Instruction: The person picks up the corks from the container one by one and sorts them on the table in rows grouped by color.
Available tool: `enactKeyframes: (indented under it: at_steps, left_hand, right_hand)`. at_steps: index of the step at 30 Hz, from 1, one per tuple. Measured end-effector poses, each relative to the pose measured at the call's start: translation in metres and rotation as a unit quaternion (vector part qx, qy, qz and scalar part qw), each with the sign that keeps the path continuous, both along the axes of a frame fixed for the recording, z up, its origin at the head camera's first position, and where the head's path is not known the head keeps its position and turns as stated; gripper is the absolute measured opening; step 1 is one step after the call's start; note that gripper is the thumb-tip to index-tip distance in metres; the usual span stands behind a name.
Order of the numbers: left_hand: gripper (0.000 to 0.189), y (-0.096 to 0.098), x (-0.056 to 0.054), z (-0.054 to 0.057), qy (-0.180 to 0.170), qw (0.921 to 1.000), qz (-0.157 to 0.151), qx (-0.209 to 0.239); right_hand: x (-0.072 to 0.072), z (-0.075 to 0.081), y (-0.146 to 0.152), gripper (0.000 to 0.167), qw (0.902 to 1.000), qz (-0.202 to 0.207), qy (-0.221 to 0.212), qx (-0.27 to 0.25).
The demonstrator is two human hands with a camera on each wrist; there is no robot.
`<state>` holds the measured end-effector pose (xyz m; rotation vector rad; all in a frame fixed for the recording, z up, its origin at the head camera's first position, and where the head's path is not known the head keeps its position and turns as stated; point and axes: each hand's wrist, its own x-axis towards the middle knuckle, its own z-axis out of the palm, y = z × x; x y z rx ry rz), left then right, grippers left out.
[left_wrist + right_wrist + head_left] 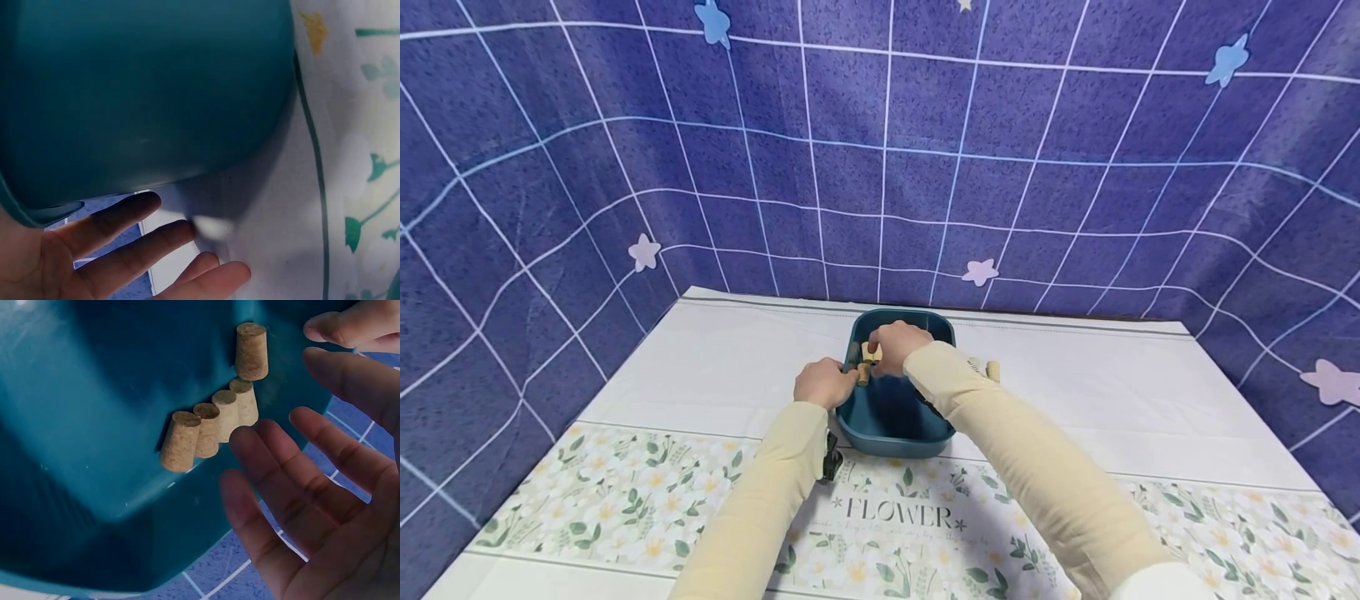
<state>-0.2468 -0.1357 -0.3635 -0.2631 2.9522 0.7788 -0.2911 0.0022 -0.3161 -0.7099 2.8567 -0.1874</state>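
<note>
The left hand (825,382) holds the basin (891,447) by its rim at 9 o'clock, thumb inside, other fingers straight outside. Five corks (225,417) sit inside, toward 10 o'clock. The right hand (901,347) hovers there, its relaxed fingers spread wide beside them. A pale cork-like piece (993,371) sits outside, at 3 o'clock, past the right sleeve (1037,442).

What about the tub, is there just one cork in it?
No, the right wrist view shows five corks inside the tub.
</note>
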Motion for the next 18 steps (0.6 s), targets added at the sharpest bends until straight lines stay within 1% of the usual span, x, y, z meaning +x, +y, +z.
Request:
enactKeyframes:
  at_steps: [1,5,8,14,18]
  left_hand:
    - [0.042,0.000,0.001,0.000,0.000,1.0000,0.000,0.001]
    - [0.042,0.000,0.001,0.000,-0.001,1.0000,0.000,0.007]
    - [0.040,-0.001,0.001,-0.001,0.006,0.9999,0.001,0.010]
    - [0.037,-0.002,0.000,-0.001,0.014,0.9998,0.001,0.017]
    - [0.036,-0.001,0.000,-0.002,0.015,0.9998,0.000,0.014]
  right_hand:
    - [0.005,0.005,-0.002,0.041,0.9999,-0.006,-0.010,0.005]
    - [0.004,0.003,-0.005,0.044,0.9999,-0.005,-0.012,0.009]
    - [0.004,0.002,-0.007,0.043,0.9999,-0.007,-0.009,0.009]
    - [0.006,0.000,-0.011,0.038,0.9999,-0.010,-0.008,0.008]
    - [0.005,-0.004,-0.015,0.030,0.9998,-0.015,-0.007,0.009]
